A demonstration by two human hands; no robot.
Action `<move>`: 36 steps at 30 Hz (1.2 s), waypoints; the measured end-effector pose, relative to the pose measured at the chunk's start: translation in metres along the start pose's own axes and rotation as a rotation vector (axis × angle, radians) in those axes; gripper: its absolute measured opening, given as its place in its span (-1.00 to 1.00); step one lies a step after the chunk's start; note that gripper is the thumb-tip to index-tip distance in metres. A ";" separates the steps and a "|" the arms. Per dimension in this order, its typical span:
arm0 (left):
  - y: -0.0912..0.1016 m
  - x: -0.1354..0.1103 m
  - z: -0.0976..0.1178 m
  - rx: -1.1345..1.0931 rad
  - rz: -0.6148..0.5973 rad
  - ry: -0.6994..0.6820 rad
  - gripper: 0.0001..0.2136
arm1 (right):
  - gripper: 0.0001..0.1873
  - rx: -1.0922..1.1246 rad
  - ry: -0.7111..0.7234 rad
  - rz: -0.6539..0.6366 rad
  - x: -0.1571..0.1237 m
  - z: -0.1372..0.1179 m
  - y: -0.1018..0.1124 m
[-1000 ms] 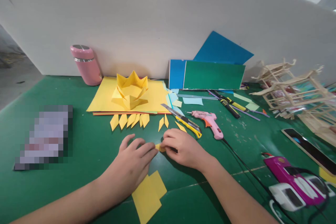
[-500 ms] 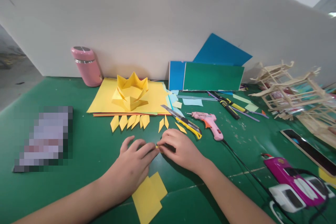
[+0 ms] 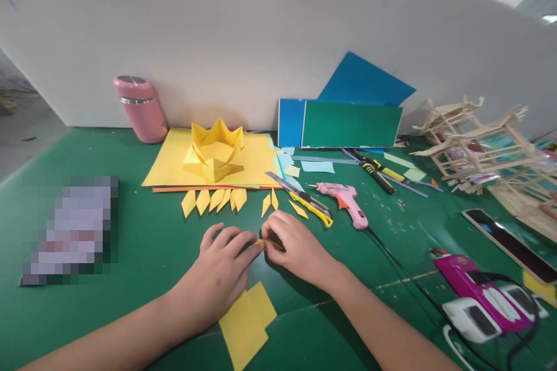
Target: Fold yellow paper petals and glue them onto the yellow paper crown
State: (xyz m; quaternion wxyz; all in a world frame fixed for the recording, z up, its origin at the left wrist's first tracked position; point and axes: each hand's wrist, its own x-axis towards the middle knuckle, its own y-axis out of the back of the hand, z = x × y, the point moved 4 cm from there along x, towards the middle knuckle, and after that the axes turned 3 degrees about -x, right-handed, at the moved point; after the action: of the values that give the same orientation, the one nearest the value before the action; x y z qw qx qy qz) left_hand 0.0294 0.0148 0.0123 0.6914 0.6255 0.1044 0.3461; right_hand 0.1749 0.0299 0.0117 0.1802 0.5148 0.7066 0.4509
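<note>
A small yellow piece of paper point(image 3: 260, 242) is pinched between both hands, mostly covered by the fingertips. My left hand point(image 3: 228, 269) presses it with thumb and index finger, the other fingers curled loosely. My right hand point(image 3: 293, 246) grips its other side between thumb and fingers. Just below my left hand lie yellow paper squares point(image 3: 246, 327), overlapping. Beyond the hands is a row of folded yellow paper diamonds point(image 3: 216, 201), with a few more to the right. Behind them a folded yellow paper crown shape point(image 3: 214, 153) stands on yellow sheets point(image 3: 167, 156).
A utility knife point(image 3: 304, 202) and a pink glue gun point(image 3: 343, 200) lie beyond my right hand. The glue gun's cord runs to a magenta power strip point(image 3: 481, 295). A pink bottle point(image 3: 141, 110), a phone point(image 3: 511, 246) and wooden stick frames point(image 3: 478, 145) stand or lie around.
My right fingers have shifted slightly at the paper, and a little more yellow shows between the hands. The view has moved slightly; the other things lie as before.
</note>
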 end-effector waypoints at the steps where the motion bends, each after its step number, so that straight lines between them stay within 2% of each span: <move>1: 0.000 0.000 0.000 -0.006 -0.004 -0.002 -0.63 | -0.81 -0.002 0.009 0.005 0.000 0.000 0.000; 10: 0.000 0.001 -0.001 -0.138 -0.018 -0.020 -0.63 | -0.83 0.098 0.044 0.025 0.002 0.001 -0.001; 15: -0.004 -0.002 -0.003 -0.196 0.029 -0.009 -0.62 | -0.83 0.114 0.040 0.038 0.000 0.004 -0.001; 19: 0.001 0.000 -0.004 -0.340 0.100 -0.011 -0.73 | -0.85 0.125 0.100 0.061 -0.003 0.000 -0.001; 21: 0.004 0.002 -0.007 -0.480 0.129 0.043 -0.79 | -0.87 0.134 0.127 0.076 -0.003 -0.003 0.000; 24: 0.003 0.005 -0.012 -0.688 0.135 0.235 -0.89 | -0.88 0.142 0.150 0.104 -0.004 -0.006 0.001; 28: -0.002 0.007 -0.016 -0.841 0.081 0.467 -0.96 | -0.87 0.168 0.151 0.143 -0.004 -0.007 0.001; 36: -0.003 0.007 -0.020 -0.955 0.057 0.606 -0.86 | -0.87 0.209 0.118 0.174 -0.006 -0.007 0.001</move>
State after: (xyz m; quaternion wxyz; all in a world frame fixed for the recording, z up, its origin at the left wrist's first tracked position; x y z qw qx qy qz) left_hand 0.0238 0.0349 0.0075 0.8271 0.1183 0.1132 0.5377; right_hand 0.1728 0.0215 0.0146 0.0441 0.5627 0.7117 0.4182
